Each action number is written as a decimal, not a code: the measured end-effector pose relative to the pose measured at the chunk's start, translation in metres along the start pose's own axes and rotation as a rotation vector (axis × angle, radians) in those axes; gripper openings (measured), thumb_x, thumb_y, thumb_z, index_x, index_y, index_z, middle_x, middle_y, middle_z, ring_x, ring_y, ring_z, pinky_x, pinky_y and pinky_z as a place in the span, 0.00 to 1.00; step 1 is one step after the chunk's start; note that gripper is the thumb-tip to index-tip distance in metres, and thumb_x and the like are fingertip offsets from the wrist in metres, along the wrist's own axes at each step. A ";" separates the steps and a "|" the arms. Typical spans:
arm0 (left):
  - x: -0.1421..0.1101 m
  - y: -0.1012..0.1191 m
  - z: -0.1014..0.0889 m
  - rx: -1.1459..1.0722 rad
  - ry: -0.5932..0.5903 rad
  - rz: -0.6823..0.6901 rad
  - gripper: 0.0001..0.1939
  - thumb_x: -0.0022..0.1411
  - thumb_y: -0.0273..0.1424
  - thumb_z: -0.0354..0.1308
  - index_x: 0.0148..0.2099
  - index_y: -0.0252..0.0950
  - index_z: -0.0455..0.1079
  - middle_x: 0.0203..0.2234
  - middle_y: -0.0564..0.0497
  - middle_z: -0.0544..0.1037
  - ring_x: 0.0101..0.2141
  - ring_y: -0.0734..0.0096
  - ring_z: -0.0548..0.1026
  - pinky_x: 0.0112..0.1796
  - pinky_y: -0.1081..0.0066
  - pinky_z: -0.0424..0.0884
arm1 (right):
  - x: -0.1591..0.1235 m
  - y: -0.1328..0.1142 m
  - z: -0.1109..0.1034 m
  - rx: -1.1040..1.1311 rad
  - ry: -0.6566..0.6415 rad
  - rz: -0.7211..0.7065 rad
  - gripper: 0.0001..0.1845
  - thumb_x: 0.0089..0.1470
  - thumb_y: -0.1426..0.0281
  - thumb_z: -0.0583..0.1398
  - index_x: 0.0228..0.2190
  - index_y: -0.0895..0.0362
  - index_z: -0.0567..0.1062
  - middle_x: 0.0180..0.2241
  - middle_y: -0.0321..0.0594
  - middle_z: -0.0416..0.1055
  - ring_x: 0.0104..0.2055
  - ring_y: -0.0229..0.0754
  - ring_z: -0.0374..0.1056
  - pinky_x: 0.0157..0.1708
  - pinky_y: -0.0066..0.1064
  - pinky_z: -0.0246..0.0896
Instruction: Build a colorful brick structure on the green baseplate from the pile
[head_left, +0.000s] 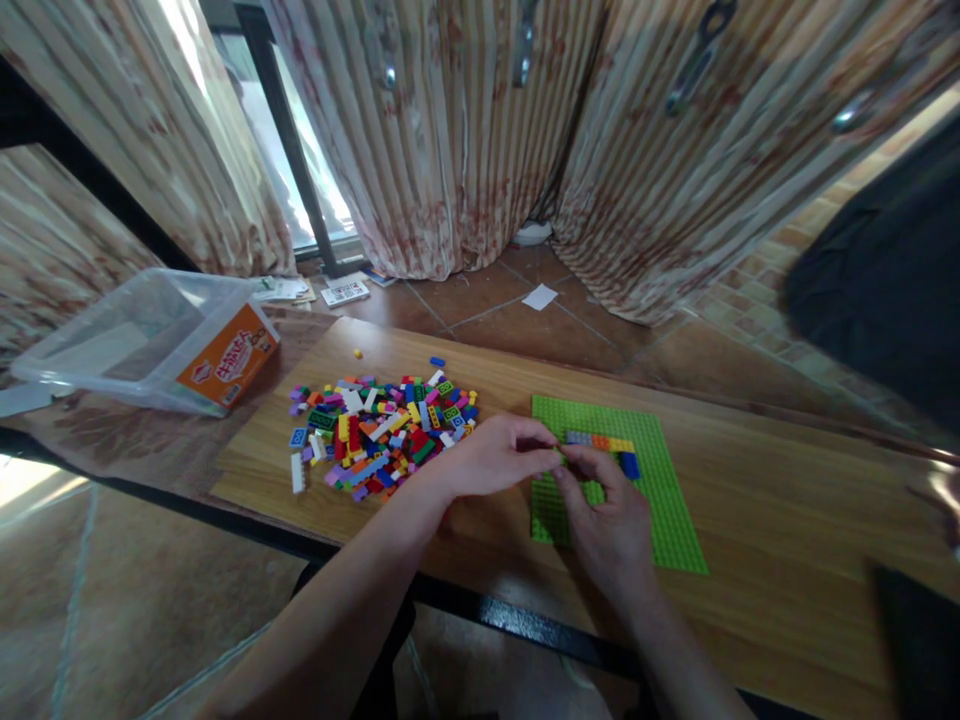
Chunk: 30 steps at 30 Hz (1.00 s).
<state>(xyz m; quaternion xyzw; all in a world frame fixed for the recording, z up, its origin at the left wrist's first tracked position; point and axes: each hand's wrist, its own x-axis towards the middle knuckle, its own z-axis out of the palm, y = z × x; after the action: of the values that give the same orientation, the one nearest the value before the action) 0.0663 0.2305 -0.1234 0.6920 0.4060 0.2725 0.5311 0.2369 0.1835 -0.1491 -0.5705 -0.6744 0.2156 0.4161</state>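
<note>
White Chinese characters (234, 352), blurred, mark an orange label (223, 365) on the bin (139, 383).

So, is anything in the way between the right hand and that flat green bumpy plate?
Nothing visible: the right hand is over the flat green studded plastic plate; whether they touch is unclear.

Left forearm (360, 585), one: bare, slanted forward and rightward. Left hand (487, 458): thumb and fingers reached rightward, tips drawn close. Right forearm (675, 640), one: bare, angled forward and leftward. Right hand (611, 510): fingers bent, tips gathered just beside the left's.
</note>
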 end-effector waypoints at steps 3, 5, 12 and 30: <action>0.001 -0.002 0.002 0.046 0.018 -0.009 0.10 0.64 0.32 0.55 0.37 0.33 0.76 0.26 0.53 0.77 0.27 0.76 0.72 0.29 0.77 0.66 | -0.001 0.001 0.000 0.026 -0.033 0.019 0.13 0.59 0.60 0.58 0.41 0.53 0.76 0.39 0.42 0.79 0.38 0.44 0.75 0.40 0.38 0.69; 0.002 -0.005 0.004 0.103 0.041 -0.032 0.14 0.65 0.36 0.55 0.33 0.32 0.76 0.23 0.53 0.75 0.25 0.76 0.70 0.26 0.77 0.64 | -0.003 0.004 0.001 -0.008 -0.036 0.009 0.13 0.58 0.60 0.59 0.42 0.54 0.75 0.39 0.42 0.79 0.38 0.44 0.75 0.40 0.38 0.69; 0.004 -0.006 0.017 0.192 0.109 -0.090 0.21 0.64 0.45 0.54 0.31 0.32 0.75 0.21 0.53 0.74 0.23 0.75 0.69 0.23 0.76 0.59 | -0.007 0.005 -0.003 -0.075 -0.051 0.015 0.12 0.56 0.63 0.60 0.41 0.53 0.76 0.37 0.41 0.79 0.37 0.44 0.75 0.39 0.37 0.70; 0.003 -0.004 0.035 0.631 0.130 -0.034 0.08 0.62 0.27 0.55 0.37 0.37 0.76 0.33 0.50 0.78 0.34 0.67 0.75 0.36 0.71 0.68 | 0.002 0.022 -0.024 -0.222 -0.121 0.217 0.13 0.54 0.58 0.58 0.32 0.53 0.77 0.30 0.39 0.79 0.32 0.45 0.75 0.33 0.35 0.64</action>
<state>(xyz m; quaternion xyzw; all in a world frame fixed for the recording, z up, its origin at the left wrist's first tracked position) 0.0955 0.2156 -0.1374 0.7969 0.5148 0.1679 0.2678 0.2695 0.1869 -0.1521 -0.6684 -0.6524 0.2175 0.2835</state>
